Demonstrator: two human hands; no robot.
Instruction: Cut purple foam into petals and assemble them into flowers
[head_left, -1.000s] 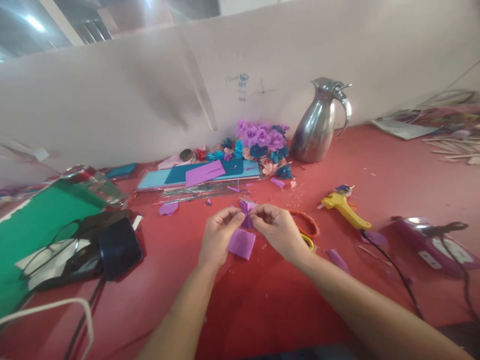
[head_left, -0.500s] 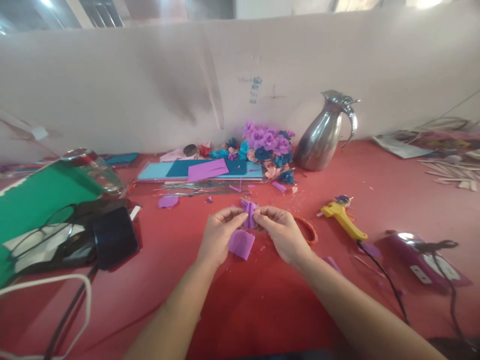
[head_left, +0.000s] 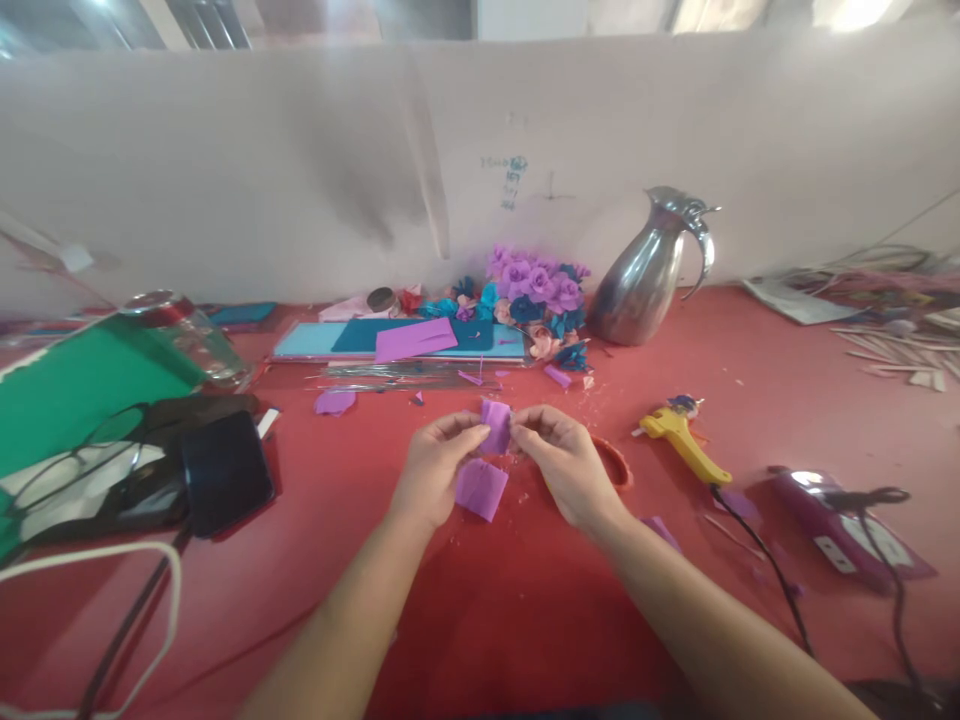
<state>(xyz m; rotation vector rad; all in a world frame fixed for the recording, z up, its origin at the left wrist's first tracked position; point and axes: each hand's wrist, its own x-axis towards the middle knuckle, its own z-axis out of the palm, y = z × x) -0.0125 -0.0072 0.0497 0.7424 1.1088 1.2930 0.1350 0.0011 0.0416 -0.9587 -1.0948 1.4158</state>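
Purple rectangular paper strip (head_left: 495, 428), held between the left hand (head_left: 431, 468) and the right hand (head_left: 564, 458), thumbs and fingers pinched tight at its opposite edges; it looks only part-shaped; just below the fingertips, a flat purple paper square (head_left: 481, 490) lies seemingly unworked; well beyond both hands, bunched purple, blue and pink paper flowers (head_left: 536, 287) look complete!
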